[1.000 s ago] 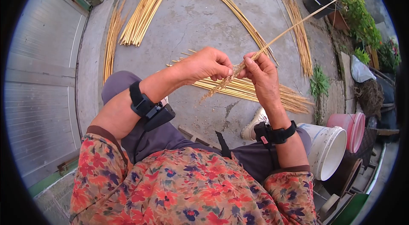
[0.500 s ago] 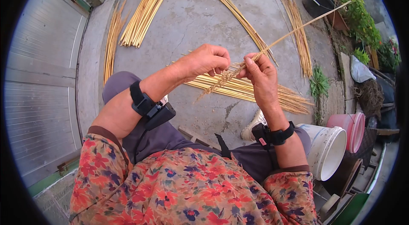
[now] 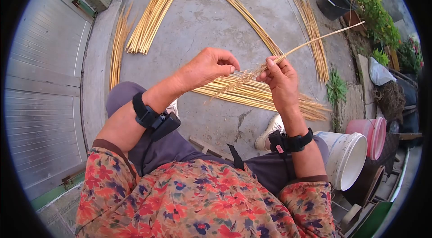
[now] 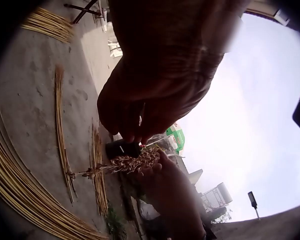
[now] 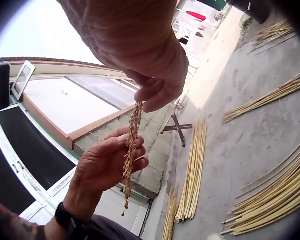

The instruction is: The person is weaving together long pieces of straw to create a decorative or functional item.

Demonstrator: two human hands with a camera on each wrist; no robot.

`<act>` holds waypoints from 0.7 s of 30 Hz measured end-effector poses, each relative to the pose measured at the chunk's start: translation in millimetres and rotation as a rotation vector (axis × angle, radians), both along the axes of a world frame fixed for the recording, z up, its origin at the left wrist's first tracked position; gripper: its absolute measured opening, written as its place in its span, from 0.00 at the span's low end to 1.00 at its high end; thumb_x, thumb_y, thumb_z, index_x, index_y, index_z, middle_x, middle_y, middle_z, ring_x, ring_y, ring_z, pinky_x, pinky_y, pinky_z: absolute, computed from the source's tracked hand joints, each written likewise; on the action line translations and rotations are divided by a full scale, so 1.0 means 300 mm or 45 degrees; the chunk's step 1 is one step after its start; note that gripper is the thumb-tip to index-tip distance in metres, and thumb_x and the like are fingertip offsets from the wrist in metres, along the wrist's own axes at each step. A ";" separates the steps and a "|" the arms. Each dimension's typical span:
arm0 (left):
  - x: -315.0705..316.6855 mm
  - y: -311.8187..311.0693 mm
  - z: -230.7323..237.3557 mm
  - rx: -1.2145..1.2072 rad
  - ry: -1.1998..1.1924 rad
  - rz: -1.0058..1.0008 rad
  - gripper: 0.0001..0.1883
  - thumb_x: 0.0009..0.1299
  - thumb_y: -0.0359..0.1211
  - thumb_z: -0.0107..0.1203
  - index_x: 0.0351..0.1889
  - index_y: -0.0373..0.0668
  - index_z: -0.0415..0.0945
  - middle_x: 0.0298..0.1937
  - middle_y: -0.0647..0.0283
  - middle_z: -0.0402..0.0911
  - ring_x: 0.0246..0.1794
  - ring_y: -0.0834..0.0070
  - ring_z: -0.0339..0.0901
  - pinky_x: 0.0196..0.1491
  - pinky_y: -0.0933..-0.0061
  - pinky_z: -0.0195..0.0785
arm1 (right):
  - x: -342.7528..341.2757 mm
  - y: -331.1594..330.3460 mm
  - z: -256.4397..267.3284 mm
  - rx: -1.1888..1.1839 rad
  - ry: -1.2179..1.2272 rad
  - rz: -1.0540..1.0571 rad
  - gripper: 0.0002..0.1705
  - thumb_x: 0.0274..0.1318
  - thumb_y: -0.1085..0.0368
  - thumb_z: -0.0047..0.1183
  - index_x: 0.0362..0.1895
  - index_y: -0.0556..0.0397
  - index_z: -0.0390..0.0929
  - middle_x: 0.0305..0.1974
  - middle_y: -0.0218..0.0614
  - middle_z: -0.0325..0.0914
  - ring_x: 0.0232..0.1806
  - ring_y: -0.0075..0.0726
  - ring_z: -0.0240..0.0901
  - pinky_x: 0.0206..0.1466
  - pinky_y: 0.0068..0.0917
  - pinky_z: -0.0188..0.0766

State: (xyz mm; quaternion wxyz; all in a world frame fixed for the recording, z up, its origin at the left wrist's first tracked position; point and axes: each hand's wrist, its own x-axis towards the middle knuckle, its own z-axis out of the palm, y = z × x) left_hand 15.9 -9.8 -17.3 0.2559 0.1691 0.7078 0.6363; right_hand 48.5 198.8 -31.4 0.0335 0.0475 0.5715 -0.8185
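My right hand (image 3: pixel 283 78) pinches a dry stalk (image 3: pixel 324 38) just behind its seed head (image 3: pixel 234 83). The bare stem runs up to the right, while the brown seed head points toward my left hand (image 3: pixel 209 67). In the right wrist view the seed head (image 5: pixel 132 150) hangs from the right fingertips and crosses in front of the left hand (image 5: pixel 102 162). The left fingers are bent, with thumb and forefinger close together at the seed head's side; I cannot tell whether they pinch a strand. The left wrist view shows the seed head (image 4: pixel 135 162) close below the darkened left fingers.
A bundle of stalks (image 3: pixel 252 96) lies crosswise on the concrete below the hands. Farther off lie a thick bundle (image 3: pixel 162 8), a thin one (image 3: pixel 247 15) and others at the sides. A white bucket (image 3: pixel 346 159) and a pink bucket (image 3: pixel 373 139) stand by the right knee.
My left hand first touched the seed head, then drew back left and now sits slightly lower. The right hand keeps its pinch, and the stem's far end has swung downward.
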 end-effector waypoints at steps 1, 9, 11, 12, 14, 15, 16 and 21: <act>-0.001 0.003 0.003 -0.004 -0.016 0.003 0.09 0.62 0.30 0.54 0.38 0.34 0.76 0.32 0.67 0.77 0.34 0.83 0.71 0.39 0.81 0.64 | 0.000 -0.003 -0.001 0.019 -0.002 0.004 0.09 0.58 0.65 0.48 0.39 0.57 0.69 0.24 0.31 0.72 0.23 0.22 0.71 0.29 0.19 0.71; 0.002 0.021 -0.004 -0.024 -0.202 -0.111 0.10 0.62 0.30 0.55 0.38 0.34 0.76 0.32 0.67 0.77 0.34 0.83 0.71 0.39 0.81 0.63 | -0.006 -0.020 0.003 0.044 0.004 0.044 0.09 0.58 0.65 0.48 0.40 0.57 0.69 0.25 0.31 0.72 0.24 0.21 0.71 0.28 0.16 0.69; 0.001 0.021 -0.009 -0.027 -0.197 -0.114 0.10 0.62 0.31 0.55 0.38 0.35 0.77 0.32 0.67 0.77 0.34 0.83 0.70 0.39 0.81 0.63 | -0.007 -0.022 0.003 0.066 -0.001 0.049 0.09 0.58 0.65 0.48 0.40 0.57 0.69 0.25 0.31 0.72 0.24 0.21 0.71 0.28 0.16 0.69; 0.001 0.021 -0.013 -0.023 -0.173 -0.092 0.10 0.62 0.31 0.55 0.38 0.35 0.77 0.31 0.67 0.77 0.33 0.83 0.70 0.38 0.82 0.63 | -0.006 -0.023 0.005 0.078 0.002 0.046 0.09 0.58 0.65 0.48 0.40 0.57 0.69 0.25 0.30 0.72 0.24 0.21 0.71 0.28 0.16 0.69; -0.001 0.019 -0.013 -0.019 -0.148 -0.069 0.10 0.63 0.32 0.55 0.37 0.35 0.77 0.31 0.68 0.77 0.32 0.84 0.70 0.37 0.82 0.63 | -0.005 -0.024 0.007 0.090 0.005 0.043 0.10 0.58 0.65 0.48 0.40 0.57 0.69 0.25 0.30 0.72 0.24 0.20 0.71 0.28 0.16 0.69; -0.002 0.018 -0.010 -0.022 -0.144 -0.045 0.10 0.63 0.32 0.55 0.37 0.35 0.77 0.30 0.68 0.76 0.31 0.84 0.70 0.36 0.83 0.63 | -0.004 -0.024 0.006 0.098 0.005 0.045 0.10 0.58 0.64 0.48 0.40 0.57 0.69 0.25 0.30 0.72 0.24 0.20 0.71 0.28 0.16 0.69; -0.001 0.017 -0.008 -0.025 -0.141 -0.021 0.10 0.63 0.33 0.55 0.37 0.35 0.77 0.30 0.68 0.76 0.30 0.85 0.70 0.34 0.83 0.63 | -0.003 -0.023 0.006 0.106 0.005 0.048 0.10 0.58 0.64 0.48 0.40 0.57 0.69 0.25 0.30 0.72 0.24 0.20 0.71 0.28 0.16 0.69; -0.003 0.016 -0.011 -0.014 -0.129 -0.050 0.10 0.64 0.33 0.54 0.36 0.36 0.77 0.28 0.69 0.76 0.28 0.86 0.69 0.32 0.84 0.62 | -0.002 -0.021 0.005 0.136 0.015 0.061 0.10 0.58 0.64 0.48 0.40 0.57 0.69 0.25 0.30 0.72 0.24 0.20 0.71 0.28 0.15 0.69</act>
